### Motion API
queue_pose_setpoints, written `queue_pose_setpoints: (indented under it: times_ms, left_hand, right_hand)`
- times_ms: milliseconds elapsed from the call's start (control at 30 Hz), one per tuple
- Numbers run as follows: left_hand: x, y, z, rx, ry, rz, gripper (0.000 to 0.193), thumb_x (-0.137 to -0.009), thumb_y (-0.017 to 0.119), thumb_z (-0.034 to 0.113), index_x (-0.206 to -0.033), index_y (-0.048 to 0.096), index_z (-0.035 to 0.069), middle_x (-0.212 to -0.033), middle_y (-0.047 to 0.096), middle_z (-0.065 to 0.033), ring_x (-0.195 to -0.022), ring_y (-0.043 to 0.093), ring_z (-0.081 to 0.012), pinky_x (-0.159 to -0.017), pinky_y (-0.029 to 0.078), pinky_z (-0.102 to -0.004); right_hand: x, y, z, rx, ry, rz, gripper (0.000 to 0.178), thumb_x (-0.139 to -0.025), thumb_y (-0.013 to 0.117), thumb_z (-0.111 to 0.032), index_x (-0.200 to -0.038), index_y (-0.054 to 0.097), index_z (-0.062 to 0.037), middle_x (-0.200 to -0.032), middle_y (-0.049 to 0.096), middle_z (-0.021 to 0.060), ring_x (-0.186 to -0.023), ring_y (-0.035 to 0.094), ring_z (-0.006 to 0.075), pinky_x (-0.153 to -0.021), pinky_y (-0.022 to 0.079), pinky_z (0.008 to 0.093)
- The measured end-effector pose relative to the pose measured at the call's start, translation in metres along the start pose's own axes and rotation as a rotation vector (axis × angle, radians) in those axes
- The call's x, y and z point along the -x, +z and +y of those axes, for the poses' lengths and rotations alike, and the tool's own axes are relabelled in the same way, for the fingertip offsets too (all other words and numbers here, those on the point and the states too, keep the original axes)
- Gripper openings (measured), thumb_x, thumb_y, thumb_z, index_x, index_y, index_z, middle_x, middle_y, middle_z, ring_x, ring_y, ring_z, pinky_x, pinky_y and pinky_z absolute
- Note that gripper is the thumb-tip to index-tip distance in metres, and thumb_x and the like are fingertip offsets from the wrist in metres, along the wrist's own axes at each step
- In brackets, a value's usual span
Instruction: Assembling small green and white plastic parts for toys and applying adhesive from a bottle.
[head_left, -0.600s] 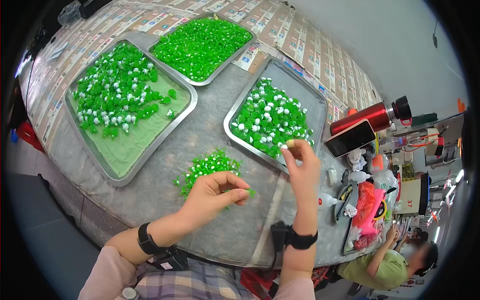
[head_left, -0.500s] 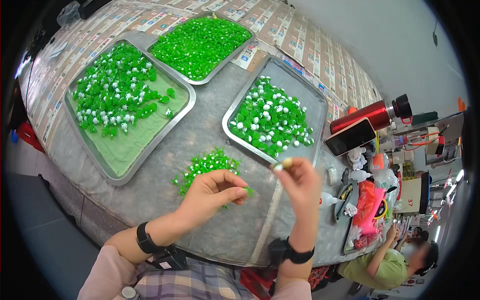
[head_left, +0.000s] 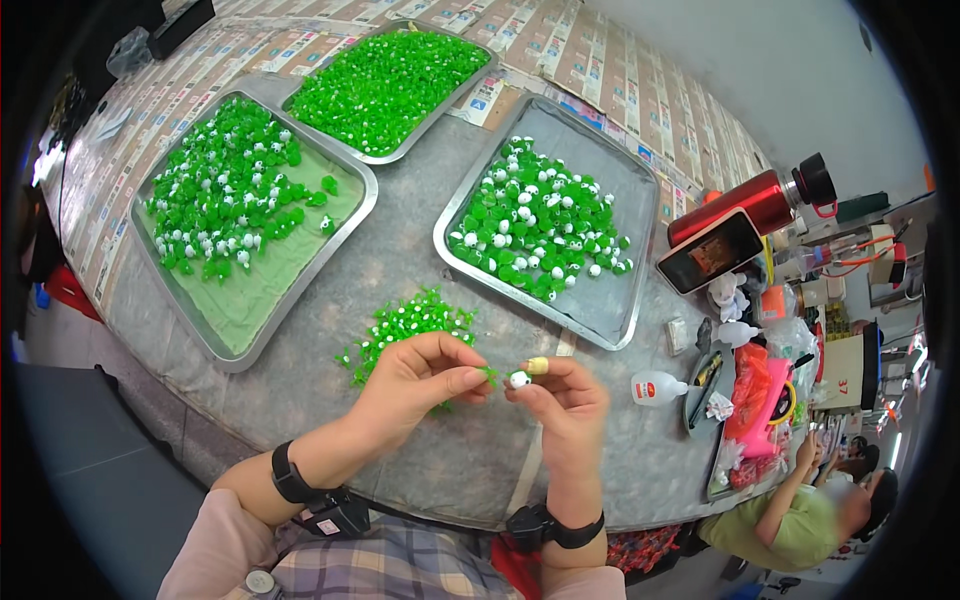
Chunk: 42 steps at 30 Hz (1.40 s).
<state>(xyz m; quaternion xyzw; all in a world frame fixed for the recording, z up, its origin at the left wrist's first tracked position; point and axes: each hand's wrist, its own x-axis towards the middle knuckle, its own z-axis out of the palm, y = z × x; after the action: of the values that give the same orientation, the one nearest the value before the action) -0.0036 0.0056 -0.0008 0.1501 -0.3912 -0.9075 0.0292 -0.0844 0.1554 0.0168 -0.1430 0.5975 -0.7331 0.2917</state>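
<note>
My left hand [head_left: 415, 385] pinches a small green leafy plastic piece [head_left: 490, 375] between thumb and forefinger. Close beside it, my right hand [head_left: 570, 405] grips a small white ball with black spots [head_left: 519, 380]; a yellow cover wraps one fingertip. A narrow gap separates the two pieces. Just beyond my left hand lies a loose pile of green pieces with white dots [head_left: 410, 325]. Farther right, a metal tray [head_left: 610, 335] holds more white balls and green pieces [head_left: 535, 215].
At the left, a metal tray with a green liner [head_left: 240, 310] holds green-and-white pieces. A third tray [head_left: 465, 75] behind is full of green bits. To the right are a phone [head_left: 710, 250], red flask [head_left: 735, 210], white squeeze bottle [head_left: 657, 388] and pink tool [head_left: 765, 425]. Another person [head_left: 800, 525] sits beyond.
My right hand has come left and down from the right tray's near edge, carrying the white ball close to the green piece. My left hand has stayed nearly in place.
</note>
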Motion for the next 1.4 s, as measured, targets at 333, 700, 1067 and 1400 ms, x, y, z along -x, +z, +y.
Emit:
queue_pose_setpoints:
  times_ms: [333,700,1067,1400]
  left_hand:
    - [0.000,0.002,-0.002,-0.090,0.035,0.018,0.008,-0.077,0.058,0.004,-0.083,0.055,0.000,-0.080,0.059,-0.0078,-0.071,0.059,-0.0139,-0.064,0.049,-0.0245]
    - [0.005,0.003,0.002,-0.794,0.393,-0.038,0.009,-0.071,0.062,0.004,-0.080,0.059,0.002,-0.077,0.059,-0.0059,-0.068,0.057,-0.0143,-0.059,0.045,-0.0240]
    - [0.004,0.003,0.003,-0.919,0.429,-0.041,0.008,-0.071,0.063,0.007,-0.077,0.058,0.004,-0.072,0.058,-0.0050,-0.063,0.056,-0.0167,-0.055,0.043,-0.0264]
    - [0.003,-0.062,0.058,0.674,0.459,0.300,0.023,-0.085,0.048,0.015,-0.104,0.046,0.002,-0.081,0.052,-0.0014,-0.066,0.052,-0.0078,-0.062,0.050,-0.0183]
  right_hand:
    - [0.001,0.004,0.000,0.109,-0.068,-0.030,0.022,-0.071,0.062,0.005,-0.092,0.056,0.0039,-0.089,0.059,0.0097,-0.082,0.058,0.0144,-0.073,0.046,0.0244]
    - [-0.001,-0.004,-0.004,0.045,0.149,-0.100,0.023,-0.072,0.062,0.001,-0.094,0.058,0.0031,-0.084,0.061,0.0072,-0.075,0.058,0.0112,-0.068,0.046,0.0212]
    - [-0.007,-0.006,-0.002,-0.026,0.182,-0.163,0.019,-0.075,0.059,-0.001,-0.093,0.059,0.0021,-0.083,0.061,0.0091,-0.074,0.059,0.0130,-0.067,0.047,0.0218]
    - [-0.024,-0.006,0.013,0.812,-0.226,0.004,0.014,-0.074,0.058,-0.006,-0.088,0.058,-0.0039,-0.077,0.059,0.0068,-0.067,0.057,0.0167,-0.060,0.044,0.0244]
